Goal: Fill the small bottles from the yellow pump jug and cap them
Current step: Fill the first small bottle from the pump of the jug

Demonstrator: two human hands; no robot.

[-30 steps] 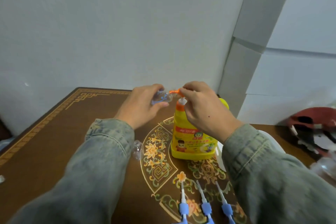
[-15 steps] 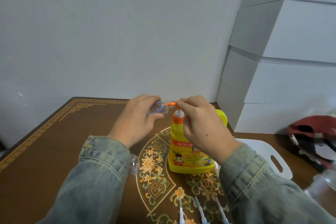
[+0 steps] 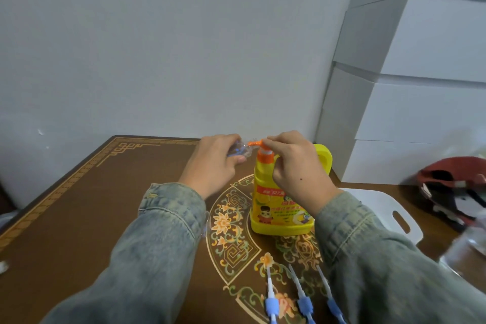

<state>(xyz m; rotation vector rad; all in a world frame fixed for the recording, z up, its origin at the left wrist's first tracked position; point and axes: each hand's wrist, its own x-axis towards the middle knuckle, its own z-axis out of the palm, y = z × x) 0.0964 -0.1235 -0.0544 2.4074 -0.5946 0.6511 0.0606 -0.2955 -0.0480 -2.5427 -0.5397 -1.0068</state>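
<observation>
The yellow pump jug [image 3: 276, 208] stands upright on the patterned brown table [image 3: 79, 218]. Its orange pump head [image 3: 256, 143] points left. My right hand [image 3: 294, 163] rests on top of the pump, fingers closed over it. My left hand [image 3: 213, 163] holds a small clear bottle [image 3: 242, 151] tilted with its mouth at the orange spout. Three blue caps with white dip tubes [image 3: 302, 297] lie in a row on the table in front of the jug. Another clear bottle [image 3: 206, 221] peeks out beside my left sleeve.
A white plastic tray [image 3: 389, 208] with a handle slot lies right of the jug. Stacked white boxes [image 3: 420, 113] stand behind it. A red cap-like item [image 3: 457, 181] and a blurred clear container [image 3: 465, 252] sit at the far right. The wall is close behind.
The view has tilted, so hands and jug sit lower in the frame. The hands keep the same hold on bottle and pump.
</observation>
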